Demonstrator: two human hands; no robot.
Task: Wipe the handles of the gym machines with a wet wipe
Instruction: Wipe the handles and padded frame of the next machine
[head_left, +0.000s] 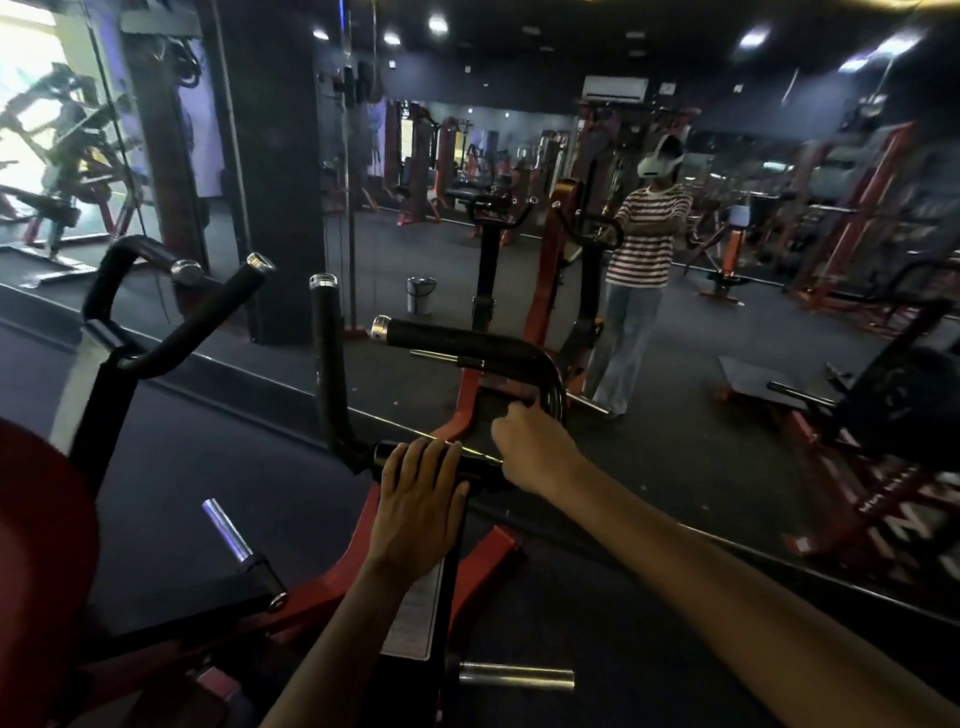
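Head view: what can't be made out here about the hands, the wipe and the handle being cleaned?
- Wet wipe: none visible; if the right hand has one, its curled fingers hide it.
- Low black handle: mostly covered by the left hand.
- Right hand's contact with the curved handle: too dark to tell.
- Left hand's thumb: hidden behind the bar.
- Mirror reflection: too small to show the hands.
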